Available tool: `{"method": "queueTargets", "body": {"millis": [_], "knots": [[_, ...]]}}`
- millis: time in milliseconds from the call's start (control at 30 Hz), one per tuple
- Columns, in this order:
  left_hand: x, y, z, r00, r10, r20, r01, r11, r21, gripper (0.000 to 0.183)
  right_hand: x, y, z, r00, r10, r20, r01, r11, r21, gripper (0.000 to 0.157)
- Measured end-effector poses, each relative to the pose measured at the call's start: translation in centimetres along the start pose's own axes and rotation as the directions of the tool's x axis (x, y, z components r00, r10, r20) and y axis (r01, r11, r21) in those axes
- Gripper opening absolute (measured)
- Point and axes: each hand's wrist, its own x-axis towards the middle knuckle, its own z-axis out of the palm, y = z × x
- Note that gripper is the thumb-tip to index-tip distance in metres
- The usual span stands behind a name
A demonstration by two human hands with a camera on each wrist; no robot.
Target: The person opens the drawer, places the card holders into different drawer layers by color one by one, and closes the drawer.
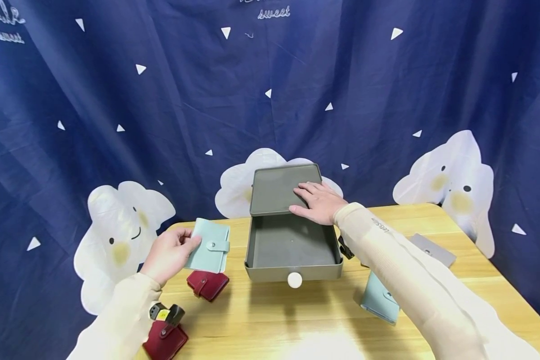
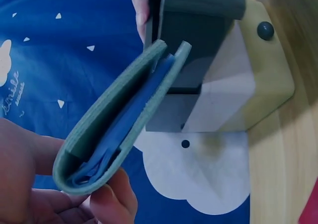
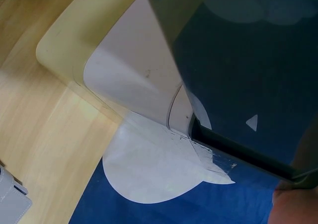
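Note:
My left hand (image 1: 170,254) pinches a light blue-green snap wallet (image 1: 207,252) between thumb and fingers, above the left of the table. Its folded edge and open slot (image 2: 107,119) face the left wrist view. My right hand (image 1: 318,202) rests flat with straight fingers on the top (image 1: 274,187) of a grey storage box. The box's drawer (image 1: 270,274) is pulled out toward me by its front with a round white knob (image 1: 294,280), and its inside shows bare. In the right wrist view most of the right hand is hidden behind the box.
Two dark red snap wallets (image 1: 210,286) lie on the left of the wooden table (image 1: 225,332). On the right lie a blue wallet (image 1: 378,300) and a grey one (image 1: 436,251), partly covered by my right sleeve. A dark blue curtain (image 1: 189,125) hangs behind the table.

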Motion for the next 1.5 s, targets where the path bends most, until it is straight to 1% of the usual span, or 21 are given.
{"method": "queueTargets", "body": {"millis": [67, 300, 400, 600, 767, 933, 1100, 1200, 1367, 1500], "knots": [[0.3, 0.4, 0.0, 1.000, 0.021, -0.003, -0.021, 1.000, 0.004, 0.028, 0.0, -0.1, -0.1, 1.000, 0.003, 0.003, -0.003, 1.000, -0.003, 0.080], [1.3, 1.7, 0.1, 0.996, 0.091, -0.022, -0.090, 0.994, 0.064, 0.028, -0.1, -0.4, -0.4, 1.000, 0.003, 0.015, -0.003, 1.000, -0.006, 0.078], [1.7, 2.6, 0.3, 0.994, 0.106, -0.021, -0.104, 0.991, 0.080, 0.028, -0.1, -0.5, -0.4, 1.000, 0.005, 0.016, -0.005, 1.000, 0.000, 0.078], [2.4, 4.1, 1.0, 0.993, 0.121, -0.008, -0.120, 0.989, 0.086, 0.026, -0.2, -0.5, -0.5, 1.000, 0.001, 0.012, -0.001, 1.000, -0.007, 0.078], [3.1, 5.6, 2.0, 0.988, 0.150, 0.026, -0.152, 0.984, 0.090, 0.025, -0.2, -0.5, -0.5, 1.000, 0.003, 0.013, -0.003, 1.000, -0.005, 0.078], [3.7, 7.6, 3.3, 0.985, 0.151, 0.080, -0.159, 0.981, 0.109, 0.024, -0.1, -0.2, -0.3, 1.000, -0.005, -0.001, 0.005, 1.000, -0.012, 0.079], [4.4, 9.5, 4.4, 0.975, 0.166, 0.148, -0.188, 0.972, 0.144, 0.022, 0.0, 0.0, 0.0, 1.000, -0.007, -0.007, 0.007, 1.000, -0.013, 0.081], [4.8, 10.3, 5.0, 0.968, 0.179, 0.176, -0.209, 0.963, 0.171, 0.022, 0.0, 0.1, 0.0, 1.000, -0.006, -0.004, 0.006, 1.000, -0.015, 0.081], [5.4, 11.7, 5.9, 0.955, 0.192, 0.228, -0.241, 0.947, 0.213, 0.030, 0.1, 0.1, -0.1, 1.000, -0.011, 0.000, 0.011, 1.000, 0.000, 0.078], [5.8, 12.6, 6.8, 0.948, 0.164, 0.273, -0.229, 0.946, 0.228, 0.038, 0.1, 0.2, -0.1, 1.000, -0.017, 0.002, 0.017, 1.000, 0.005, 0.076]]}}
